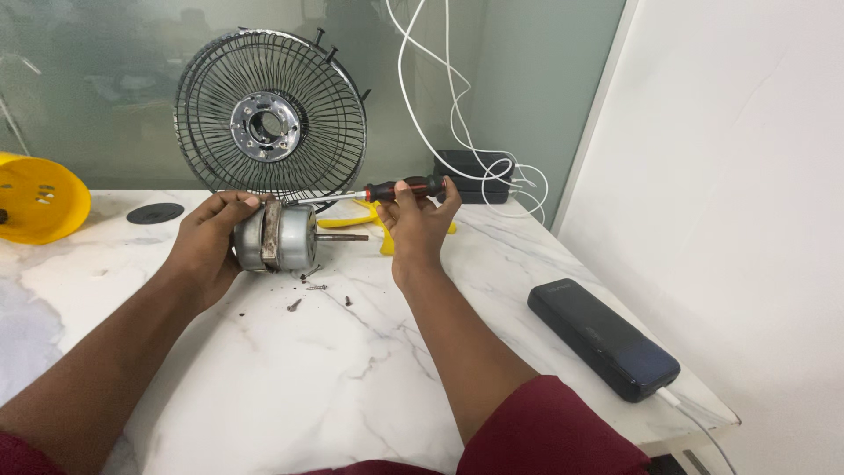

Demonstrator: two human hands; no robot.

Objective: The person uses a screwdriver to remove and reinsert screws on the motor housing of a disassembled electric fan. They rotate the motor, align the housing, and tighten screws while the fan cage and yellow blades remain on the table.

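Fan motor held on a marble table while a screwdriver is applied.
Left hand (209, 242) clasps the silver motor (272, 236) above loose screws (309, 287); right hand (418, 222) grasps the red-and-black screwdriver (387, 189), tip at the motor's top; wire fan guard (271, 114) behind; dark power bank (603, 339) at right.

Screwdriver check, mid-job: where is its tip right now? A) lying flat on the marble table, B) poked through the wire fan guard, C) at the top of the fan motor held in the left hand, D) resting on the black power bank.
C: the right hand holds the red-and-black screwdriver level, its tip reaching the top of the silver fan motor gripped by the left hand.
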